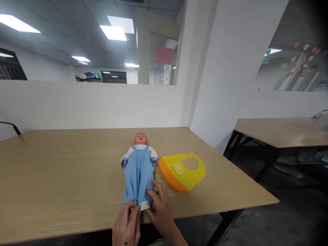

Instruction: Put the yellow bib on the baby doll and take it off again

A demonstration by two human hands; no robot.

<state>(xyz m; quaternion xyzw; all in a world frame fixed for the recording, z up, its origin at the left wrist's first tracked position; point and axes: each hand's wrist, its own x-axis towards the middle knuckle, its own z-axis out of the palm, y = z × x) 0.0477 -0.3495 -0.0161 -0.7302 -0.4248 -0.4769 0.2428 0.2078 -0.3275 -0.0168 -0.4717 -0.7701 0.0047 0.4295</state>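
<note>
A baby doll (140,139) lies on its back on the table, head toward the wall. It wears light blue overalls (139,171) over a white top with blue cuffs. My left hand (126,222) pinches the white hem of one overall leg at the doll's foot end. Around the other leg, my right hand (162,209) curves its fingers, touching the blue cloth and the white hem (145,205) from the side. The doll's feet are hidden. To the doll's right, a yellow bib (184,169) with an orange pocket lies flat, its neck loop pointing away.
The wooden table (64,191) has its front edge just under my hands and its right corner beyond the bib. A white wall (102,106) with a window stands behind. A black cable (16,129) reaches over the left edge. Another table (279,131) stands at the right.
</note>
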